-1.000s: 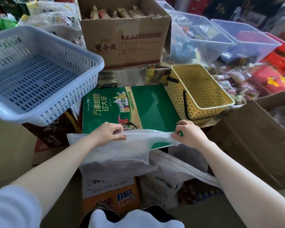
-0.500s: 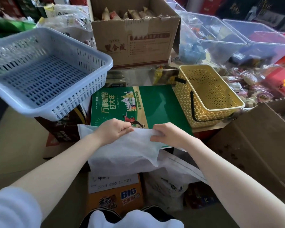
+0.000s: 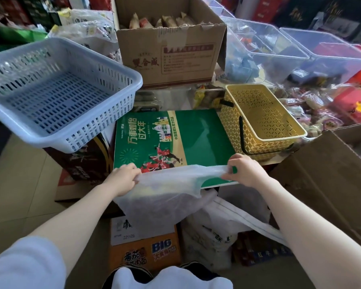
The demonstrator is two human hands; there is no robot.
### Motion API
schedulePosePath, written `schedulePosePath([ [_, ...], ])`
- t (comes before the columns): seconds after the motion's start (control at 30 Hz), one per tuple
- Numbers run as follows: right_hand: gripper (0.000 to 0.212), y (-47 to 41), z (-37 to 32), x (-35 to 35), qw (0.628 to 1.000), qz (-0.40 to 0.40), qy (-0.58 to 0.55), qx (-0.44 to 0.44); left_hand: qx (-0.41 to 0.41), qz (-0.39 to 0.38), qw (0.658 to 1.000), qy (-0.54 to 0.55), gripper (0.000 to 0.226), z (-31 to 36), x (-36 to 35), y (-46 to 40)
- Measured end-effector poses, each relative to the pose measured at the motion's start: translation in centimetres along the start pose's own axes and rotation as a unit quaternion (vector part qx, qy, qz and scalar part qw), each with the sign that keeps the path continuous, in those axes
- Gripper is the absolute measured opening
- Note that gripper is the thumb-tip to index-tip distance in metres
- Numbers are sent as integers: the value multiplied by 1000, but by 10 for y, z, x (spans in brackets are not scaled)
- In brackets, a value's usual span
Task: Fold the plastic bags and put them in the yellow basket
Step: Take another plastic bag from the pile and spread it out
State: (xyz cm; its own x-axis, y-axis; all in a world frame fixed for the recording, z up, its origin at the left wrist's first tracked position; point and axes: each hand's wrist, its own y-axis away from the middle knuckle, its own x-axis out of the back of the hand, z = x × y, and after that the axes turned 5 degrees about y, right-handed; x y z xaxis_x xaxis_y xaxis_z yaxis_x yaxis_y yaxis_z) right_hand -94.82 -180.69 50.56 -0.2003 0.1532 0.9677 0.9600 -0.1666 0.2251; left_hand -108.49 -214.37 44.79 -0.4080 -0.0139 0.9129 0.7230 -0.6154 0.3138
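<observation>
A thin white plastic bag hangs stretched between my hands over the near edge of a green printed box. My left hand pinches its left top corner. My right hand pinches its right top end, which is bunched into a narrow strip. The bag's lower part droops in front of the box. The yellow basket, with a black handle folded down, stands just right of the green box, beyond my right hand. Nothing shows inside it.
A pale blue slotted basket sits tilted at the left on a dark box. A brown carton of snacks stands behind. Clear bins line the back right. A brown cardboard box is at the right. More bags and boxes lie below.
My hands came together over the bag half a second ago and have now moved apart again, pulling the bag taut and lifting its top edge.
</observation>
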Motion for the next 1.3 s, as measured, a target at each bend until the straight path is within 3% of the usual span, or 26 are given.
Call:
schedulePosePath([
  [0.1, 47, 10, 3, -8, 992, 9, 108, -69, 73, -7, 996, 44, 23, 4, -14, 0],
  [0.2, 55, 13, 2, -9, 984, 50, 45, -166, 92, 13, 993, 74, 28, 7, -17, -4],
  [0.3, 45, 10, 3, -5, 956, 104, -79, -262, 67, 72, 992, 83, 25, 6, -12, -6],
  [0.43, 30, 7, 1, 1, 937, 151, -65, -309, 6, 139, 979, 145, 16, 10, 1, -2],
  [0.6, 26, 0, -6, 6, 924, 98, -53, -366, -21, 170, 949, 265, 26, 12, 10, -1],
  [0.7, 31, -5, -14, 7, 950, 92, -16, -299, 29, 164, 896, 411, 20, 13, 15, 1],
  [0.8, 35, -14, -43, 10, 981, 157, -80, -82, 36, 158, 823, 544, 16, 20, 26, 3],
  [0.87, 55, -19, -72, 15, 985, 97, -136, 39, 19, 161, 798, 580, 18, 31, 37, 5],
  [0.93, 71, -27, -95, 13, 990, 18, -98, 96, 2, 159, 787, 596, 16, 41, 46, 7],
  [1.0, 53, -35, -102, 8, 991, 13, -41, 127, -15, 151, 779, 609, 9, 47, 54, 10],
  [1.07, 13, -40, -93, 3, 988, 22, -58, 139, -23, 148, 773, 616, 5, 47, 60, 12],
  [1.17, 38, -46, -64, 6, 984, -35, -154, 82, 7, 182, 776, 604, 11, 32, 66, 8],
  [1.3, 30, -67, -45, 28, 983, -49, -174, 36, 95, 265, 816, 505, 12, 14, 72, -19],
])
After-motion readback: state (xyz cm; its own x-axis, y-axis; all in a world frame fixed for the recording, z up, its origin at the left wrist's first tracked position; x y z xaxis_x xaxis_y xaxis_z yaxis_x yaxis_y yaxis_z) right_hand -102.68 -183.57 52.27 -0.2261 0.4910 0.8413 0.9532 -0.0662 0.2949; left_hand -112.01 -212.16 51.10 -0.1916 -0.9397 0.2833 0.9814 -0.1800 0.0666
